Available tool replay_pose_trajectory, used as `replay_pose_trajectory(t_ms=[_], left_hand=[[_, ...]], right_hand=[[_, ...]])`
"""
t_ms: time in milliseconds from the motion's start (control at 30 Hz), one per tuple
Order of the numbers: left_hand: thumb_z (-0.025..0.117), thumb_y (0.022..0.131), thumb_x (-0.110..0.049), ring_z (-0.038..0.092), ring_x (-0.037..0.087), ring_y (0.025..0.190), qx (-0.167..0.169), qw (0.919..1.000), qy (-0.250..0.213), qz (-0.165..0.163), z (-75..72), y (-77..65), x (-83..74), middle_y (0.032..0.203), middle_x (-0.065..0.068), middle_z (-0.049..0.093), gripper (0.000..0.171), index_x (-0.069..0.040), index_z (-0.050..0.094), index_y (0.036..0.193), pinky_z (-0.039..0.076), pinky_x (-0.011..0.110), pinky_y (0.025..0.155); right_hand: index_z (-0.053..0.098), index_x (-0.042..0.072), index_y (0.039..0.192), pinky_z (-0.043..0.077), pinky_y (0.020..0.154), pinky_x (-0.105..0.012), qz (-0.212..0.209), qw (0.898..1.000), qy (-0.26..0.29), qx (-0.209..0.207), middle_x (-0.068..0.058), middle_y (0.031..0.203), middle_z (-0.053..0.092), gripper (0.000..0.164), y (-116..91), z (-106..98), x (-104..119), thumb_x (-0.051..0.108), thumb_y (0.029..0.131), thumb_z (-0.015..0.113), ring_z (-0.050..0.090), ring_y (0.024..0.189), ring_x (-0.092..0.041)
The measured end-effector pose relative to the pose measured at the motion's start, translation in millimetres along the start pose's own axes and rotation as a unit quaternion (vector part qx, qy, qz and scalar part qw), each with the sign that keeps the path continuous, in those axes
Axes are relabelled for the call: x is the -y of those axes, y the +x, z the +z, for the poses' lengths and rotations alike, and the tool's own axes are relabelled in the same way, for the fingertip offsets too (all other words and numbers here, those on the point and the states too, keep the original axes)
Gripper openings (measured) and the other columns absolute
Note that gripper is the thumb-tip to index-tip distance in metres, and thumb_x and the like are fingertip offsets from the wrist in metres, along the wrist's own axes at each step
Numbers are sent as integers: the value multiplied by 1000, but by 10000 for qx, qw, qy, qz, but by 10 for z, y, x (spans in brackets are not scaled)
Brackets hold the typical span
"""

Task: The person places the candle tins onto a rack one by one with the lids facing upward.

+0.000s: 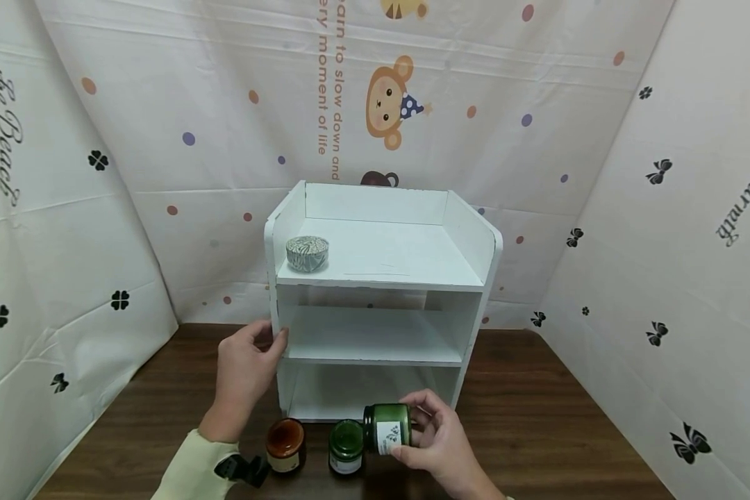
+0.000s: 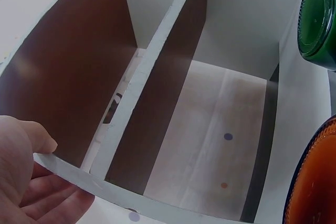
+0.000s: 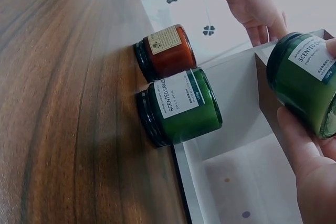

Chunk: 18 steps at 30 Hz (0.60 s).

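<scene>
My right hand (image 1: 440,444) grips a green glass scented candle jar (image 1: 389,429) by its base end. The jar lies sideways in the air, dark lid pointing left, white label showing. Just left of it a second green candle jar (image 3: 189,109) stands lid-down on the table, and further left stands an amber candle jar (image 3: 167,51), also lid-down. With thumb inside and fingers outside, my left hand (image 1: 248,371) holds the front edge of the left side panel of a white three-level shelf (image 2: 140,80). The held jar is in front of the bottom level.
A round patterned tin (image 1: 307,254) sits on the shelf's top level at the left. The dark wooden table (image 1: 537,417) extends on both sides. Printed white cloth (image 1: 225,160) hangs behind and at the sides.
</scene>
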<state>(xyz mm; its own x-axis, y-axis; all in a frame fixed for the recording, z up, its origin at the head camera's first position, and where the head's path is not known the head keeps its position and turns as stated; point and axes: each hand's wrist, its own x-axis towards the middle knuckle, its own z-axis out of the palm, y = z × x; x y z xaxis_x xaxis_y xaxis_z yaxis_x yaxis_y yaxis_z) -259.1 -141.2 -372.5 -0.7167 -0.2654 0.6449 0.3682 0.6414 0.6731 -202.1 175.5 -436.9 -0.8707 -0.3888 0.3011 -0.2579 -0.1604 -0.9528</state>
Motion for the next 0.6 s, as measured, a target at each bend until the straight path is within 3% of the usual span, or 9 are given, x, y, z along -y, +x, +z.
replay_pose_trajectory(t_ms=[267, 600], left_hand=[[76, 91, -15, 77, 29, 80, 4, 10000, 15, -34, -20, 5, -7, 93, 17, 79, 15, -3, 78, 101, 64, 45, 68], [76, 92, -16, 77, 28, 81, 24, 10000, 11, -35, 4, 0, -4, 93, 16, 79, 15, -4, 78, 99, 64, 44, 68]], right_hand=[[40, -12, 125, 60, 88, -30, -265, 9991, 317, 123, -9, 127, 54, 58, 25, 10, -10, -6, 80, 76, 63, 112, -16], [50, -11, 133, 61, 87, -29, -546, 9973, 385, 292, -9, 128, 64, 54, 36, -54, -10, -7, 84, 74, 65, 113, -15]])
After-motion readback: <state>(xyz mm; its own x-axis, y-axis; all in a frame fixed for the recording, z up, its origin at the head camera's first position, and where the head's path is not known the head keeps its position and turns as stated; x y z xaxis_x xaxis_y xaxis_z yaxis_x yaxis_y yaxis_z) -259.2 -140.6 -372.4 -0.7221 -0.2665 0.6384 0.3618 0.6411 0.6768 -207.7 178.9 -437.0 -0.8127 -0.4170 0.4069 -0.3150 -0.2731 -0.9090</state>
